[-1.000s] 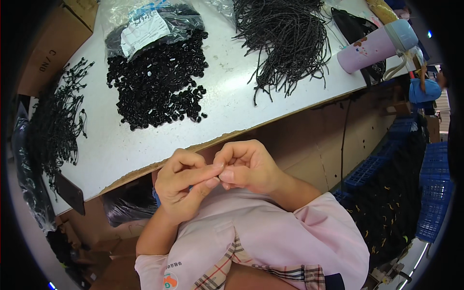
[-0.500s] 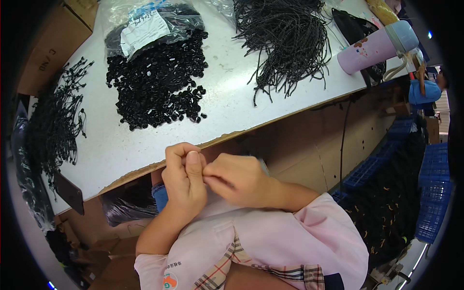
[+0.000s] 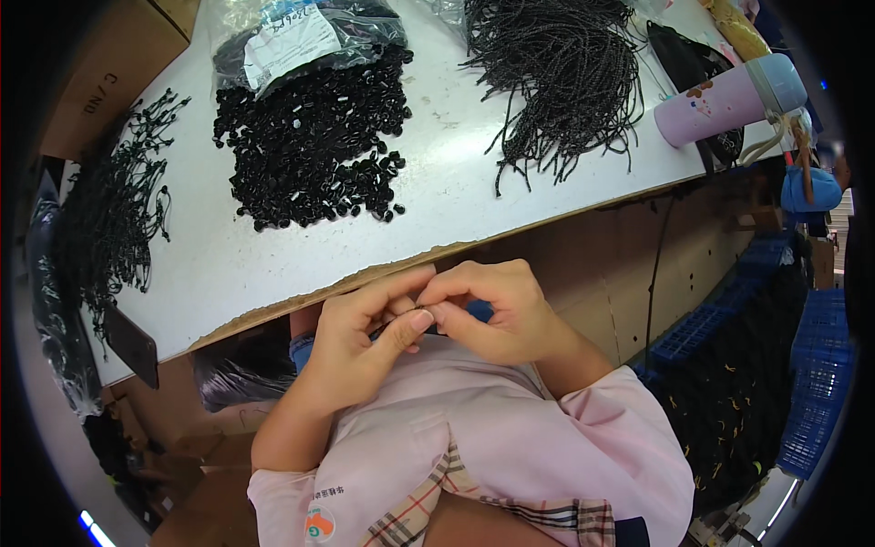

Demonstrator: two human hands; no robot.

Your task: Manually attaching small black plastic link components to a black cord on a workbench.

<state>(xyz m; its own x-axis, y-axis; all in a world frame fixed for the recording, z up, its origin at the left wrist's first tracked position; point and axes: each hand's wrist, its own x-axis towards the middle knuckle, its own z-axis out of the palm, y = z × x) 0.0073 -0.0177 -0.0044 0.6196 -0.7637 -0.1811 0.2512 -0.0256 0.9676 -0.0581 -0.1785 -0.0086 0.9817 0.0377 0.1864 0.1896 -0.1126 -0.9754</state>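
My left hand [image 3: 357, 348] and my right hand [image 3: 507, 314] meet in front of my chest, just off the table's near edge. Thumbs and fingertips on both sides are pinched together, touching one another. Whatever they grip is tiny and mostly covered by the fingers; I cannot make it out. Beyond them on the white table [image 3: 437, 191] lies a heap of small shiny black pieces [image 3: 314, 150], spilling from beneath a clear plastic bag [image 3: 365, 35] with a white label. A bundle of thin black cords [image 3: 570, 87] is spread to its right. Knotted black cords [image 3: 114, 214] are piled at the left.
A dark phone [image 3: 132, 346] overhangs the table's left edge. A cardboard box [image 3: 114, 68] stands far left. At the right, a lilac bottle [image 3: 715, 108] leans beside a black pouch [image 3: 679, 59]. Blue crates [image 3: 820, 374] and dark goods are lower right; another person [image 3: 811, 187] is behind.
My right hand has turned and spread its bent fingers into a fingertip pinch against the left. Both hands have shifted slightly right. The table appears a little higher and farther right.
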